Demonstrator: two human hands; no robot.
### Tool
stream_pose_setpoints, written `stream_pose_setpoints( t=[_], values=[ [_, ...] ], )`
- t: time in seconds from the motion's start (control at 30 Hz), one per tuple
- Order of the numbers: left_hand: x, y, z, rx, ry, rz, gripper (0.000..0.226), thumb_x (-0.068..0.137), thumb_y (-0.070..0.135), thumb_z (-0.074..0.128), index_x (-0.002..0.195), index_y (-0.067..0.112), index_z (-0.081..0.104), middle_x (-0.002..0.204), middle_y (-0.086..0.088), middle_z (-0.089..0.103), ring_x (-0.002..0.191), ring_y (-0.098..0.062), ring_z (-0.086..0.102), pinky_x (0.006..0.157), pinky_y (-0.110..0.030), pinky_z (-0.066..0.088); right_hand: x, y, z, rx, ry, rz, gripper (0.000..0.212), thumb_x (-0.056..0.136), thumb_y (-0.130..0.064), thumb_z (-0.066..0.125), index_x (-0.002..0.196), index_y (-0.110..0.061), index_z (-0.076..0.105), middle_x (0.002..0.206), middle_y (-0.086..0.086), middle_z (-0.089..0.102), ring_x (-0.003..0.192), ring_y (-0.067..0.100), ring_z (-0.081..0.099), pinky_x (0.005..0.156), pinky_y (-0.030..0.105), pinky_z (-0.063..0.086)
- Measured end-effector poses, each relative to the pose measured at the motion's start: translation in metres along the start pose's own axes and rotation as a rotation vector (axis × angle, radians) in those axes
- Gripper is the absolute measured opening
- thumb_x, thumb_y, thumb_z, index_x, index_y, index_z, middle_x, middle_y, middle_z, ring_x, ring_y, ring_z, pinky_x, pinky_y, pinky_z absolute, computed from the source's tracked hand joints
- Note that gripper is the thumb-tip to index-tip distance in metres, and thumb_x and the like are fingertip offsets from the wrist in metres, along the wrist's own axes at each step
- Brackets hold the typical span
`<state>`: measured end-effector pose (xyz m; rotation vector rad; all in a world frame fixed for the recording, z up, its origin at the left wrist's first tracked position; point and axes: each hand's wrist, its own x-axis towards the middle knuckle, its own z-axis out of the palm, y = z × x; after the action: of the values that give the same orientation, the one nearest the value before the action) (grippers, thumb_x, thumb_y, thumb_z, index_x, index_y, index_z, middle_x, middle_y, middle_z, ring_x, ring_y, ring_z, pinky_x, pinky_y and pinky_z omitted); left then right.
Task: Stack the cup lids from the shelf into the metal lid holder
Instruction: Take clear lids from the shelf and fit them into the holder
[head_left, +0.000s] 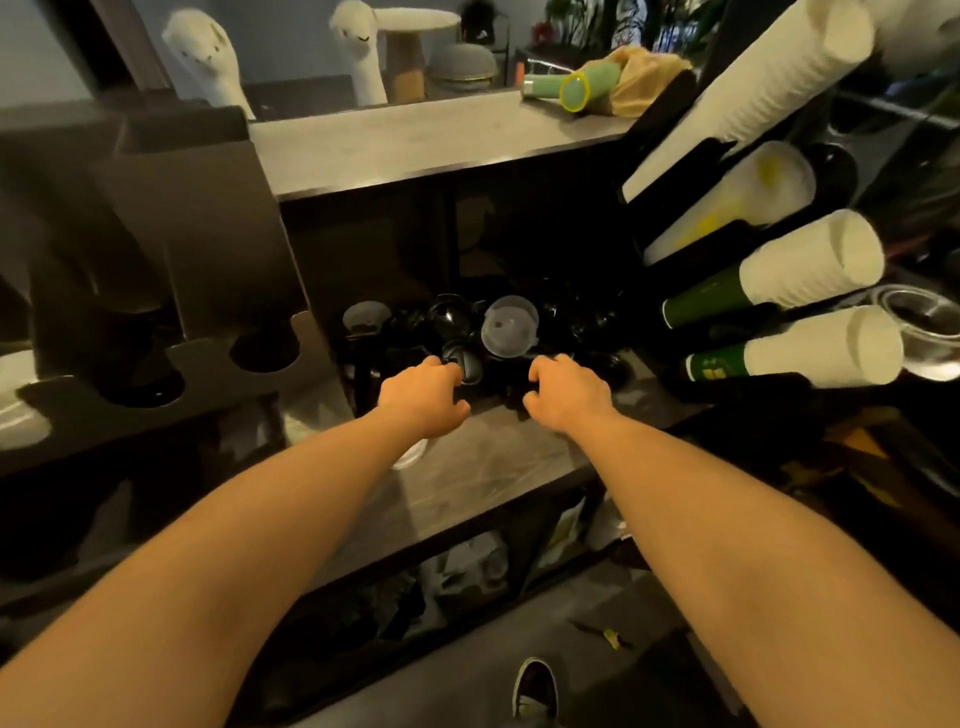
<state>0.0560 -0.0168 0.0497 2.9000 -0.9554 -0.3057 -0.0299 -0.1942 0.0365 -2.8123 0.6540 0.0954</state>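
Note:
Several black cup lids lie in a loose pile at the back of the shelf, with a clear lid standing among them and another clear lid at the left. My left hand reaches into the pile, fingers curled at a black lid. My right hand reaches in beside it, fingers curled over dark lids that I cannot make out. The metal lid holder with round openings stands to the left of the shelf.
Stacks of white and green paper cups stick out of a dispenser rack on the right. A clear cup lies at the far right. A green bottle and a cloth rest on the counter above. Below the shelf is a compartment of bags.

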Motion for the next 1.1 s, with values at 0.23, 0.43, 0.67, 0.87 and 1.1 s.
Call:
stream_pose_setpoints(
  t=[0.23,0.43,0.67,0.87,1.1],
  values=[
    [0.068,0.005,0.022,0.063,-0.063,-0.105,0.053,0.088,0.042,0.062,0.137,0.023,0.051,0.144,-0.007,0.037,0.131,-0.033,0.037,0.097,-0.048,0.045,0.08,0.009,0.0,-0.091,-0.023,-0.108,0.04,0.094,-0.034,0.06,0.129,-0.017,0.053,0.133,0.008,0.045,0.114,0.031,0.051,0.076,0.04,0.046],
    [0.107,0.011,0.036,0.195,-0.116,-0.133,0.067,0.087,0.046,0.066,0.145,0.024,0.042,0.161,-0.011,0.011,0.145,-0.034,0.016,0.11,-0.048,0.031,0.132,0.004,0.006,-0.363,-0.005,-0.337,0.064,0.085,-0.04,0.072,0.14,-0.017,0.048,0.158,0.011,0.018,0.145,0.031,0.018,0.106,0.047,0.037],
    [0.128,0.015,0.053,0.21,-0.063,-0.134,0.064,0.082,0.041,0.072,0.139,0.024,0.047,0.157,-0.012,0.022,0.143,-0.033,0.023,0.108,-0.046,0.033,0.166,-0.002,0.012,-0.41,-0.201,-0.316,0.08,0.083,-0.053,0.071,0.148,-0.02,0.037,0.161,0.011,0.004,0.147,0.032,0.007,0.117,0.05,0.024],
    [0.132,0.014,0.049,0.215,-0.013,-0.123,0.058,0.079,0.049,0.071,0.127,0.022,0.053,0.145,-0.011,0.033,0.131,-0.031,0.033,0.101,-0.041,0.038,0.175,-0.004,0.012,-0.392,-0.178,-0.337,0.088,0.081,-0.049,0.074,0.15,-0.017,0.03,0.155,0.011,0.02,0.141,0.035,0.019,0.115,0.047,0.026],
    [0.127,0.01,0.033,0.189,-0.016,-0.127,0.074,0.074,0.057,0.069,0.134,0.023,0.04,0.14,-0.01,0.033,0.127,-0.031,0.033,0.096,-0.04,0.039,0.177,-0.006,0.01,-0.241,-0.115,-0.327,0.097,0.075,-0.058,0.075,0.149,-0.02,0.024,0.15,0.011,0.029,0.135,0.036,0.028,0.109,0.047,0.032]
  ],
)
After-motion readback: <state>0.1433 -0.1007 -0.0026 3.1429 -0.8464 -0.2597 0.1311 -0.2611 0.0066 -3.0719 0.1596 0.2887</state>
